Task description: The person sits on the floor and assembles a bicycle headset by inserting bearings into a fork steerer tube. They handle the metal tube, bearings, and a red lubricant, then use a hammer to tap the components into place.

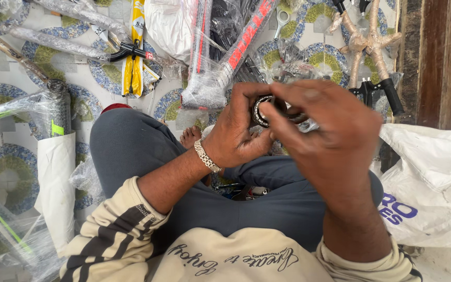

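I sit cross-legged on a patterned tile floor in grey trousers. My left hand [238, 133], with a metal bracelet at the wrist, pinches a small round bearing ring [261, 108] of dark and silver metal between thumb and fingers. My right hand [325, 130] comes in from the right; its fingers close over the same ring and largely hide its right side. Both hands are raised over my knees, touching each other around the ring.
Plastic-wrapped bicycle frame tubes [220, 57] and other wrapped parts lie ahead. A taped handlebar with black grips [374, 49] lies at upper right, a spanner [281, 21] near it. A white sack [429, 183] is at my right, a wrapped tyre and mudguard [53, 136] at my left.
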### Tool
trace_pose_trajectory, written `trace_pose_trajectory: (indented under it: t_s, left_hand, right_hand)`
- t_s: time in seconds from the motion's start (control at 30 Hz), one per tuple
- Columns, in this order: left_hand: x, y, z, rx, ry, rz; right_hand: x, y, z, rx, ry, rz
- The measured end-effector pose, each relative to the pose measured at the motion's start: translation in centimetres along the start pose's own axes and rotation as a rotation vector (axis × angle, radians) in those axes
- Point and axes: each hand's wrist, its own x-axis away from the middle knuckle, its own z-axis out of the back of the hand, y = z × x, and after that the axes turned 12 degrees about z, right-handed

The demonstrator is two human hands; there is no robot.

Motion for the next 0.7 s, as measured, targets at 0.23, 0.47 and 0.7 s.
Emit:
trace_pose_trajectory:
  t_s: [0.23, 0.47, 0.7]
  left_hand:
    - [0.0, 0.9, 0.2, -0.077, 0.041, 0.050]
    - [-0.5, 1.2, 0.3, -0.049, -0.031, 0.040]
    - [-0.5, 1.8, 0.6, 0.004, -0.104, 0.080]
  right_hand:
    - [1.7, 1.3, -0.8, -0.354, 0.130, -0.199]
    - [5.8, 4.1, -4.8, -1.457, 0.649, -0.779]
    - [7.8, 4.4, -6.4, -1.792, 0.771, -0.736]
